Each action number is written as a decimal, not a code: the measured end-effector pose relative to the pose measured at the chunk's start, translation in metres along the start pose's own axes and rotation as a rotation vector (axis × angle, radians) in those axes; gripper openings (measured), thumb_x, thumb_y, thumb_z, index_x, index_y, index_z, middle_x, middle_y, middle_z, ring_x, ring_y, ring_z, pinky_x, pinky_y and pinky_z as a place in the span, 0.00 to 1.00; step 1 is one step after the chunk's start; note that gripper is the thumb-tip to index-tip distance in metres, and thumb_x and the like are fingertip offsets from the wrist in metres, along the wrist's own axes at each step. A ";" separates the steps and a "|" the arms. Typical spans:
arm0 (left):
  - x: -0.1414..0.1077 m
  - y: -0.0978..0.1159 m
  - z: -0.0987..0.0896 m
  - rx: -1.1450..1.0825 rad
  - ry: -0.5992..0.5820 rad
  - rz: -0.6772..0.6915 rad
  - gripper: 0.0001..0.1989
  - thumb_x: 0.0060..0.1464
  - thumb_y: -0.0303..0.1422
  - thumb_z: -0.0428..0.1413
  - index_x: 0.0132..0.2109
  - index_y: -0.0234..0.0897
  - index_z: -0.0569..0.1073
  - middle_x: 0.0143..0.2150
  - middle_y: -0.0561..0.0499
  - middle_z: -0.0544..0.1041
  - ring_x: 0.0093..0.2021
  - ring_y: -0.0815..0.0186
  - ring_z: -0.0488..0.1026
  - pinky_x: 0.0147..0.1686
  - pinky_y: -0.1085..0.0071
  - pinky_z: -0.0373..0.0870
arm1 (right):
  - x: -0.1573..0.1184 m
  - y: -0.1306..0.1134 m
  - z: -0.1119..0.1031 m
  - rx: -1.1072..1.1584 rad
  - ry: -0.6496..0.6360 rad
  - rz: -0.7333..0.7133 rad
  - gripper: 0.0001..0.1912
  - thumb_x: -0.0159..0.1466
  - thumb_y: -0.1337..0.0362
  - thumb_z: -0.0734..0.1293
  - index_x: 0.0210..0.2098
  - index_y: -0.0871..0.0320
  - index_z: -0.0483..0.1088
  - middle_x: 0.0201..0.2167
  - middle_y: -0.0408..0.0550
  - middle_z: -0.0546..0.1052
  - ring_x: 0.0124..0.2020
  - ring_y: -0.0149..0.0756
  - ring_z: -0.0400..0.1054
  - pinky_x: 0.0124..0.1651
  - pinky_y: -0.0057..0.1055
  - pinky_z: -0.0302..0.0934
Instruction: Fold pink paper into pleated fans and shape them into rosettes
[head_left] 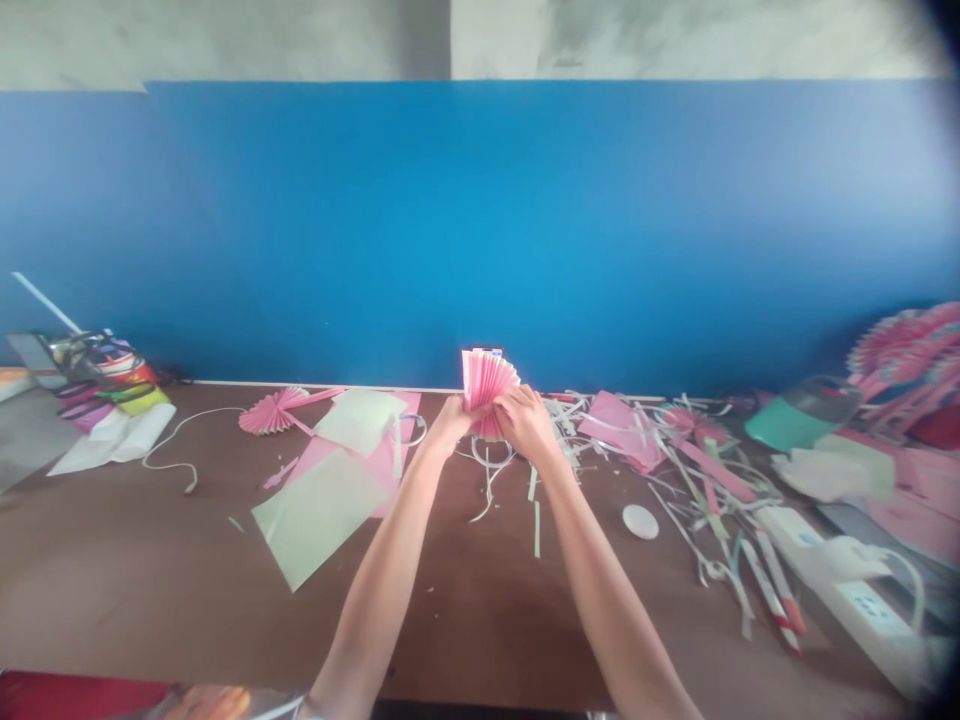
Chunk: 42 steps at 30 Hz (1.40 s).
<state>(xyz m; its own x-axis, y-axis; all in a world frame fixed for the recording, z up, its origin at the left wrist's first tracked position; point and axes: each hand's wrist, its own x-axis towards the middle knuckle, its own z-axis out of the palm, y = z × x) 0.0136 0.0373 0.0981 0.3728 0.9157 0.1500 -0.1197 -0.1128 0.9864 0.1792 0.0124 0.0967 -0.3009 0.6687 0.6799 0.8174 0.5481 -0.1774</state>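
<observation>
A pleated pink paper fan is held up over the far middle of the brown table, its folds spread at the top. My left hand grips its lower left side with closed fingers. On the right side, my right hand pinches the pleats. Below the fan, a loop of white cord lies on the table. To the left of my hands are pale green paper sheets on pink paper, with another pink pleated fan behind them.
Paper strips and pens clutter the right, near a white power strip and a white disc. Finished-looking pink paper rosettes stand far right. A colourful bundle sits far left. A blue partition rises behind the table.
</observation>
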 end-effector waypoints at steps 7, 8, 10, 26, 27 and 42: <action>0.001 -0.001 0.000 0.000 0.004 -0.049 0.24 0.46 0.43 0.64 0.47 0.31 0.77 0.41 0.40 0.80 0.42 0.56 0.76 0.44 0.61 0.70 | 0.002 0.000 0.004 0.078 -0.011 -0.049 0.11 0.66 0.71 0.56 0.33 0.58 0.67 0.33 0.50 0.70 0.39 0.40 0.59 0.44 0.35 0.53; 0.001 -0.001 0.000 -0.001 0.011 -0.050 0.24 0.46 0.43 0.64 0.47 0.32 0.77 0.41 0.40 0.80 0.42 0.56 0.76 0.44 0.61 0.70 | 0.002 0.000 0.004 0.072 -0.012 -0.049 0.11 0.67 0.71 0.55 0.33 0.58 0.67 0.34 0.50 0.70 0.39 0.40 0.59 0.44 0.35 0.53; 0.002 -0.001 -0.002 -0.004 0.027 -0.044 0.25 0.45 0.44 0.64 0.48 0.32 0.76 0.41 0.41 0.80 0.43 0.56 0.75 0.45 0.61 0.69 | 0.002 0.000 0.003 0.033 -0.014 -0.039 0.11 0.68 0.68 0.55 0.35 0.58 0.68 0.35 0.51 0.71 0.39 0.41 0.59 0.44 0.35 0.52; 0.001 0.000 0.006 -0.025 0.048 -0.019 0.24 0.46 0.43 0.64 0.48 0.33 0.77 0.42 0.42 0.80 0.41 0.58 0.76 0.45 0.63 0.70 | 0.000 -0.003 0.005 -0.246 -0.054 0.003 0.08 0.66 0.71 0.57 0.34 0.58 0.67 0.37 0.54 0.72 0.40 0.45 0.58 0.41 0.37 0.48; 0.001 0.000 0.007 -0.006 0.054 -0.018 0.24 0.46 0.44 0.64 0.48 0.33 0.77 0.42 0.42 0.80 0.41 0.58 0.76 0.45 0.63 0.70 | 0.000 -0.004 0.007 -0.251 -0.059 -0.002 0.08 0.65 0.72 0.58 0.35 0.58 0.67 0.38 0.54 0.72 0.40 0.45 0.57 0.41 0.37 0.48; 0.005 -0.008 -0.018 -0.023 0.155 -0.017 0.20 0.47 0.40 0.63 0.45 0.33 0.77 0.42 0.42 0.80 0.42 0.58 0.76 0.44 0.63 0.71 | -0.002 0.004 -0.001 -0.195 -0.041 -0.025 0.09 0.69 0.64 0.57 0.37 0.57 0.68 0.38 0.52 0.72 0.42 0.44 0.58 0.43 0.36 0.49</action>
<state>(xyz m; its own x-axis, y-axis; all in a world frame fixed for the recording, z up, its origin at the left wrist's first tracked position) -0.0005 0.0498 0.0898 0.2282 0.9663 0.1191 -0.1359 -0.0895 0.9867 0.1830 0.0128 0.0956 -0.3384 0.6785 0.6520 0.8881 0.4593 -0.0170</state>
